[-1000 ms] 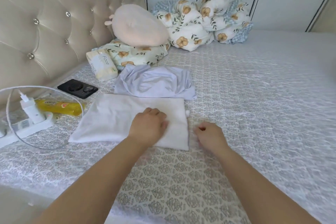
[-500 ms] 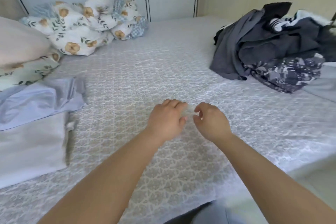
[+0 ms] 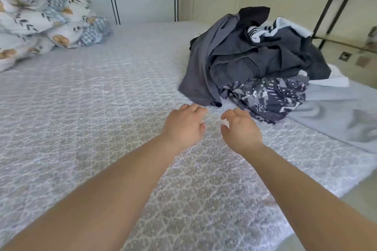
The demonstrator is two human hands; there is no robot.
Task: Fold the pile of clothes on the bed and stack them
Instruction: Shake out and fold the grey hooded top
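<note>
Left hand (image 3: 184,126) and right hand (image 3: 240,128) empty, fingers loosely spread, hovering over bedspread (image 3: 81,108) just short of clothes pile (image 3: 251,61), far right. Best move: take grey top garment (image 3: 201,75) by one edge, lift clear, avoid dragging patterned piece (image 3: 269,98).

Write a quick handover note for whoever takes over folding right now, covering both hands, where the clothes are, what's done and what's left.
Left hand: open, holds nothing, above the bedspread.
Right hand: open, holds nothing, just short of the clothes.
Pile of clothes: unfolded heap of dark grey pieces on the bed's right side, a patterned navy piece at its near edge, closest to the right hand.
Done: no folded stack shows in this view.
Left: pull a piece from the pile, fold it, stack it, repeat.
</note>
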